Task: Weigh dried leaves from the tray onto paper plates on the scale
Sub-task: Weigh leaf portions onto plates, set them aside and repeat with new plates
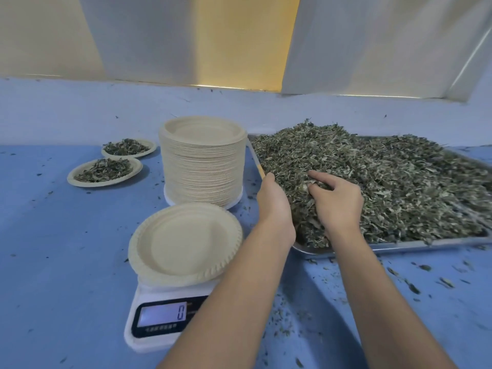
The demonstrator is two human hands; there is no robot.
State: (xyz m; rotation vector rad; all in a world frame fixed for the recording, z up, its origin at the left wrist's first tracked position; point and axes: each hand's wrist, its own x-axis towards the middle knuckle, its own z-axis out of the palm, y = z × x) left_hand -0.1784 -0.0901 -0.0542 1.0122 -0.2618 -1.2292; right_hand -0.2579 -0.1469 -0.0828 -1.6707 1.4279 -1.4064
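Here's what the head cam gave me from my remote seat. The biggest thing was the blue bench (66,235), littered with crumbs of leaf. On its right side sat the metal tray (399,247), heaped high with dried leaves (386,177) and barely dented, as far as I could judge. Just left of the tray, close to its rim, stood a tall stack of paper plates (202,166). In front of the stack was the empty plate (183,243), sitting on the white scale (159,339) and overhanging it, with nothing in it at all. Further back on the left were the near filled plate (105,171) and the far filled plate (129,147), each holding a modest pile, right next to each other.

Both hands were at the near left corner of the tray. The left grip (274,201) was up against the tray's left edge with the back of the hand toward me. Its fingers were hidden in the leaves, so I couldn't tell if they were spread or closed. The right grip (335,198) was dug into the pile, fingers curled round a clump and the forefinger lying straighter on top. Together they looked to be gathering a handful.

Smallest bit: the display (181,312) read 0.

My read on progress was two portions done and the third only at the scooping stage, with nothing on the scale plate yet. Going by that stack and that tray, most of the job was left.
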